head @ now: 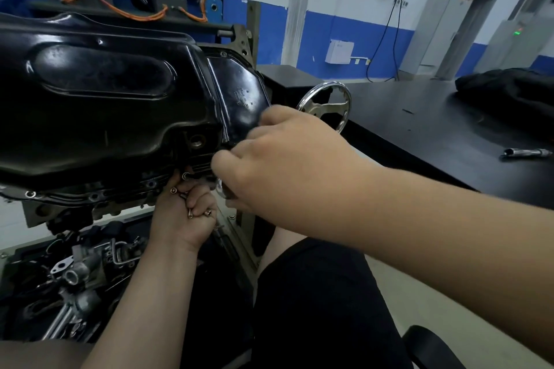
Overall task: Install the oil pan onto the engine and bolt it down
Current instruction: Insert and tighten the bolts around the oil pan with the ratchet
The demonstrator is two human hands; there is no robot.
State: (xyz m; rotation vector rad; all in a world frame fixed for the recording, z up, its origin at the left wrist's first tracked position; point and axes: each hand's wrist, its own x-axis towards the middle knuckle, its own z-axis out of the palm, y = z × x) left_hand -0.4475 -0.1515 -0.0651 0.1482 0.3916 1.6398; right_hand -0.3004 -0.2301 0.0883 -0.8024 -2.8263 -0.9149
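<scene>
At near flange: oil pan [105, 99] sits on engine [60, 210], left hand [183, 219] clutches spare bolts [189, 213], right hand [281, 159] at the rim, grip hidden, can't tell; I'd finger-start every bolt, then tighten crosswise.

Black oil pan [105, 93] blocks the upper left. A chrome handwheel [326, 107] stands close beside its right end. Loose engine parts [75, 272] clutter the lower left. Bare tabletop [419, 129] stretches right.

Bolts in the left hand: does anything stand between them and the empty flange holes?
Nothing visible. The left hand holds the bolts just below the oil pan flange; empty holes lie bare beside it, away from the right hand.
</scene>
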